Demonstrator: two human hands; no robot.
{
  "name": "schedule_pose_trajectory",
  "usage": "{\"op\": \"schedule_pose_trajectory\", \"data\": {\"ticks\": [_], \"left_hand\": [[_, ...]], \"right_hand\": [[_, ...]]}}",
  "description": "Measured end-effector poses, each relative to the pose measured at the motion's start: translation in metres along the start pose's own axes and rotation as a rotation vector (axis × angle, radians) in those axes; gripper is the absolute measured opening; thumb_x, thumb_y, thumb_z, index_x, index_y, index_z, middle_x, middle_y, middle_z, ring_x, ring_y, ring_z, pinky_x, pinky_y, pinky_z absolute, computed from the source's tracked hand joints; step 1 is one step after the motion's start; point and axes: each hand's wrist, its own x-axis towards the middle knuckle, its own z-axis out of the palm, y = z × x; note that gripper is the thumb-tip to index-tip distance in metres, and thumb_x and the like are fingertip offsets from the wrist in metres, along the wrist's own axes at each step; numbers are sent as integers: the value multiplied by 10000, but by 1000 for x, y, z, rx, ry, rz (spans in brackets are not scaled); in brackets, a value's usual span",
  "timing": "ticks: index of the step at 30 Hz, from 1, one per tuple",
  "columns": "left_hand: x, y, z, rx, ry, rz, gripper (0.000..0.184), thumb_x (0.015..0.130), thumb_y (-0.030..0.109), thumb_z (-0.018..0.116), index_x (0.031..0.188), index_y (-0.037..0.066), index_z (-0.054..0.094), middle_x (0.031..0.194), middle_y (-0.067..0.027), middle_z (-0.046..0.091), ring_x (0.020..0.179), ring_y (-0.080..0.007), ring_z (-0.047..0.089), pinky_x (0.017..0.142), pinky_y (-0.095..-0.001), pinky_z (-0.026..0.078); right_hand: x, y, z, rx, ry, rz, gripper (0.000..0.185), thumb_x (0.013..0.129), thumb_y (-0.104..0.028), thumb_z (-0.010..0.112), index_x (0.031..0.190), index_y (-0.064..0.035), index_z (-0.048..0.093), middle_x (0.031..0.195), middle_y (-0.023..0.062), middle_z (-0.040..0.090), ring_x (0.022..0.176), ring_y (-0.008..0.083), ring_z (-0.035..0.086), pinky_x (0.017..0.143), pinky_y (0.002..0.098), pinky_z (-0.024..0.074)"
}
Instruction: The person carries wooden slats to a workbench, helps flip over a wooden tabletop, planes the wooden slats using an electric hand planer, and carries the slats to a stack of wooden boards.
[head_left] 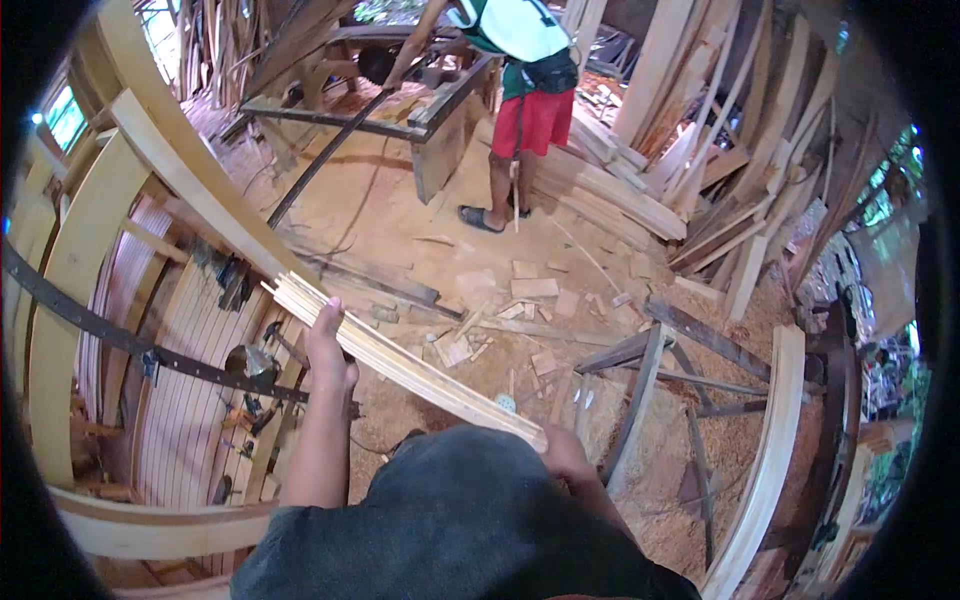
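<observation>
Strips [430, 383] above sawdust-strewn workshop floor [415, 220]

Consisted of long, thin, pale wooden strips [428, 376], stacked together in a narrow bundle. Slanted from the far left toward the near right, bowed slightly, above the sawdust-strewn brown floor [400, 250]. Ended in uneven, staggered tips just past the left hand [330, 345]; rested at the near end in the right hand [567, 452].
</observation>
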Motion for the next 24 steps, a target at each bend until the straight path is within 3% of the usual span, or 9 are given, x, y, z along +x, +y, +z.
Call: {"op": "schedule_pose_trajectory", "data": {"ticks": [2, 3, 5, 8, 14, 23, 24], "left_hand": [[-7, 3, 28, 11, 26, 15, 174, 947, 148, 689, 1037, 51, 576, 872, -54, 615, 814, -189, 649, 764, -353, 549], [3, -8, 23, 60, 26, 22, 201, 984, 242, 666, 1040, 58, 610, 904, -52, 643, 864, -201, 665, 815, -354, 552], [-5, -10, 48, 99, 56, 66, 204, 982, 236, 672, 1051, 53, 610, 912, -48, 648, 868, -204, 663, 821, -359, 554], [-1, -25, 57, 63, 80, 111, 225, 971, 242, 688, 1066, 51, 615, 911, -42, 651, 879, -204, 665, 825, -368, 556], [-20, -38, 62, 105, 289, 86, 202, 958, 233, 703, 1036, 68, 617, 904, -35, 661, 891, -193, 667, 846, -342, 561], [-4, -41, 40, 37, 489, 143, 255, 931, 257, 711, 1068, 68, 609, 956, -58, 668, 900, -213, 668, 850, -362, 543], [2, -38, 40, -47, 519, 152, 253, 914, 127, 715, 1088, 27, 560, 899, -71, 627, 830, -212, 663, 779, -349, 569]], "right_hand": [[30, 23, -10, -67, 8, -49, 588, 828, -390, 778, 1310, -81, 643, 1142, 247, 714, 1106, 428, 673, 940, 472, 532], [45, 35, -14, -5, -1, -101, 567, 835, -373, 770, 1304, -81, 646, 1138, 242, 717, 1103, 417, 678, 937, 468, 535], [68, 62, -17, 117, -30, -193, 525, 849, -340, 755, 1293, -79, 652, 1131, 233, 722, 1095, 395, 687, 930, 460, 540], [96, 102, -18, 16, -1, -295, 464, 856, -255, 741, 1275, -73, 663, 1109, 227, 728, 1065, 373, 704, 901, 440, 554], [126, 107, -60, 43, -77, -425, 433, 849, -136, 724, 1272, -67, 662, 1056, 218, 736, 999, 394, 718, 866, 426, 570], [207, 91, -89, -100, -278, -568, 502, 791, -191, 799, 1262, -125, 640, 1108, 182, 717, 1023, 389, 701, 849, 460, 567], [214, 79, -95, -138, -273, -576, 508, 786, -200, 807, 1260, -129, 640, 1104, 178, 718, 1022, 391, 700, 852, 457, 568]]}}
